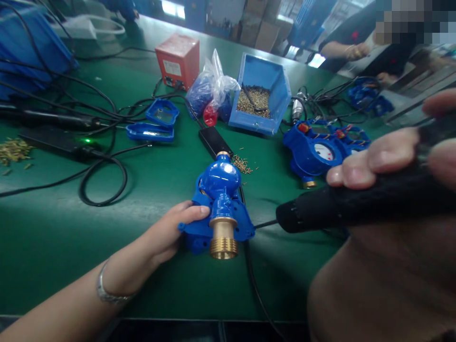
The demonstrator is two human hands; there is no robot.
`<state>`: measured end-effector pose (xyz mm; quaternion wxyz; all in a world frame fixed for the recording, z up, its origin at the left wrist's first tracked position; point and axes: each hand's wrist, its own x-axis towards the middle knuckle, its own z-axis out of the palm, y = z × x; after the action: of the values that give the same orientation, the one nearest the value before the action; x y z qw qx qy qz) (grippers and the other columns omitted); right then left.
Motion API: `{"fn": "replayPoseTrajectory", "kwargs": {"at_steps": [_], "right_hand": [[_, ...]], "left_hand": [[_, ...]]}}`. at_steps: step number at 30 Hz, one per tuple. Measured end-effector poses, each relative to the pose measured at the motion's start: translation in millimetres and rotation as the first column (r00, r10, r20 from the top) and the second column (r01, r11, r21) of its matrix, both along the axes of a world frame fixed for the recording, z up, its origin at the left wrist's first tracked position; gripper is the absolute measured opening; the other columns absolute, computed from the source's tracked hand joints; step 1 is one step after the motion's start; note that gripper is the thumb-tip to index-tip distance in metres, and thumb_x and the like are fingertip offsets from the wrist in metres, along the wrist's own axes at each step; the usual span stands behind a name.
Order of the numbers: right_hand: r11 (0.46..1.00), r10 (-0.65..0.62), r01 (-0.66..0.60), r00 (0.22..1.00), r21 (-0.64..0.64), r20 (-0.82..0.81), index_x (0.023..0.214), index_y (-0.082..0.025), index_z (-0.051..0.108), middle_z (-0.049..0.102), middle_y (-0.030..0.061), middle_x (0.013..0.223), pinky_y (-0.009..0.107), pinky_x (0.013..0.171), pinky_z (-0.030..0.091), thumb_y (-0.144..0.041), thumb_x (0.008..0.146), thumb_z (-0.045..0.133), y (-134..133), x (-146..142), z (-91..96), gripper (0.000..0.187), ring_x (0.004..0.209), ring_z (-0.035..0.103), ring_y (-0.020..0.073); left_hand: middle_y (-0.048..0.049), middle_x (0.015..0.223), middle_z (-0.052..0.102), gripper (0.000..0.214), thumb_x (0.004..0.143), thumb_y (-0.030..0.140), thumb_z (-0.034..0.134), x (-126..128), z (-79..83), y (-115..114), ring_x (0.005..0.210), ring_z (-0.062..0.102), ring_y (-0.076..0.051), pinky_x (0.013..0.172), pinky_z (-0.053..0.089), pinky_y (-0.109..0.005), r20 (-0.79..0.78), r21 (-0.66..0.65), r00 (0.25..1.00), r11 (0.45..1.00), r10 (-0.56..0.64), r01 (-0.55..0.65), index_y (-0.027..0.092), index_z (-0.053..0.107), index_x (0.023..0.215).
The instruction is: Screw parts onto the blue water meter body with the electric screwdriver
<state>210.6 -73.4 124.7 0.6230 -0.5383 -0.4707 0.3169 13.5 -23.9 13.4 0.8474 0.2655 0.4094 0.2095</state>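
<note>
My left hand [180, 223] grips a blue water meter [223, 180] by its side, thumb across the housing. The meter is turned so that its threaded brass end [223, 240] points toward me. In my right hand [377, 161] is a black electric screwdriver [320, 209], held almost level, fingers wrapped over its body. Its thin bit reaches the right edge of the meter's blue housing; whether it sits in a screw there cannot be made out. A small heap of brass screws [242, 164] lies just behind the meter.
Behind stand a blue bin [260, 118] of screws, a plastic bag [213, 90] and a red box [178, 61]. More meters [317, 149] sit at right, blue lids [151, 132] at left. Cables [103, 202] cross the green table. Another person's hand [358, 51] shows at far right.
</note>
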Motion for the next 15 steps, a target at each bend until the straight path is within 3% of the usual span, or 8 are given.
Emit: {"fn": "replayPoseTrajectory", "kwargs": {"at_steps": [4, 7, 10, 15], "right_hand": [[1.000, -0.020, 0.020, 0.996, 0.002, 0.083, 0.093, -0.027, 0.058, 0.057, -0.0004, 0.067, 0.033, 0.046, 0.047, -0.039, 0.068, 0.069, -1, -5, 10.3, 0.030, 0.056, 0.057, 0.0198], [0.992, -0.111, 0.104, 0.989, 0.078, 0.093, 0.091, -0.027, 0.059, 0.055, 0.0001, 0.066, 0.034, 0.046, 0.045, -0.034, 0.070, 0.067, 3, -7, 10.6, 0.023, 0.055, 0.054, 0.0193], [0.975, -0.141, 0.134, 0.990, 0.178, 0.030, 0.090, -0.019, 0.060, 0.052, 0.0000, 0.064, 0.033, 0.047, 0.044, -0.022, 0.071, 0.061, 5, -10, 3.8, 0.020, 0.052, 0.052, 0.0168], [0.995, -0.051, 0.062, 0.990, 0.082, -0.133, 0.091, -0.016, 0.056, 0.055, -0.0011, 0.060, 0.031, 0.046, 0.043, -0.013, 0.065, 0.061, 9, -14, -19.6, 0.026, 0.048, 0.053, 0.0166]], "left_hand": [[-0.0050, 0.074, 0.069, 0.038, 0.062, 0.034, 0.073, 1, 0.1, 0, 0.070, 0.063, -0.019, 0.069, 0.048, -0.028, -0.032, -0.005, 0.999, 1.000, 0.002, -0.002, 0.012, 0.065, 0.092], [-0.0056, 0.076, 0.070, 0.042, 0.062, 0.036, 0.073, 1, -0.2, 0, 0.070, 0.063, -0.019, 0.068, 0.048, -0.027, -0.050, 0.003, 0.999, 1.000, -0.001, 0.001, 0.011, 0.064, 0.093], [-0.0074, 0.081, 0.070, 0.045, 0.064, 0.039, 0.072, -1, -1.0, 0, 0.073, 0.063, -0.019, 0.070, 0.048, -0.027, -0.045, 0.029, 0.998, 0.999, -0.039, 0.041, 0.010, 0.062, 0.096], [-0.0097, 0.090, 0.069, 0.048, 0.062, 0.038, 0.071, 1, 0.5, -2, 0.076, 0.064, -0.021, 0.071, 0.049, -0.030, -0.031, 0.015, 0.999, 1.000, -0.020, 0.020, 0.010, 0.058, 0.100]]}}
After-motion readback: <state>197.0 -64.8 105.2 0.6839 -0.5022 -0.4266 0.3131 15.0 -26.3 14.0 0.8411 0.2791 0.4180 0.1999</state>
